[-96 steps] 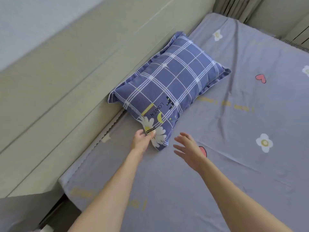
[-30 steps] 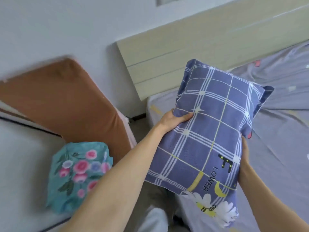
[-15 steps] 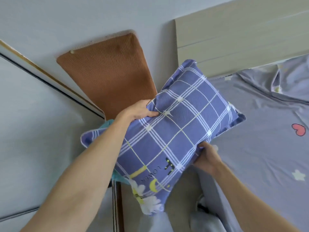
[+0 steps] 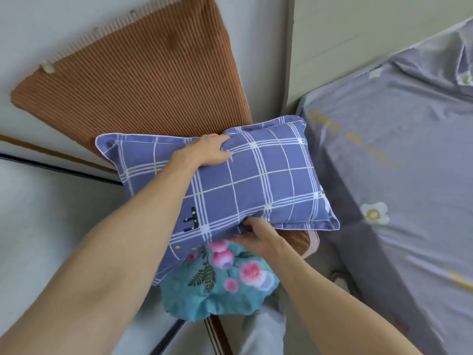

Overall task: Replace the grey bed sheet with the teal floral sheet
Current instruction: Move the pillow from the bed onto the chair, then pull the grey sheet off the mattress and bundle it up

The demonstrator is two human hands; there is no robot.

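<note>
Both hands are occupied with a blue checked pillow [image 4: 245, 180]. We find the right hand [image 4: 258, 235] curled round its near long edge, fingers tucked underneath and hidden, and the left hand [image 4: 207, 151] clamped over its far long edge, fingers sunk into the stuffing. We note the pillow's long axis runs across, from the left hand's side toward the right hand's side.

Directly beneath the right hand, and partly covered by the pillow's near edge, lies the teal floral sheet [image 4: 220, 285], bundled in a heap on a brown ribbed seat cushion [image 4: 304, 239]. We judge this the deciding relation: the sheet sits under and nearer than the pillow, closest to the right hand, so setting the pillow down here would bury it.

Beyond the left hand a brown ribbed back cushion [image 4: 143, 80] leans against the wall.

Off to the right hand's side, well apart, the grey bed sheet [image 4: 399, 160] is spread on the mattress, creased, up to the pale headboard [image 4: 358, 32]. We judge stripping not yet begun.
</note>
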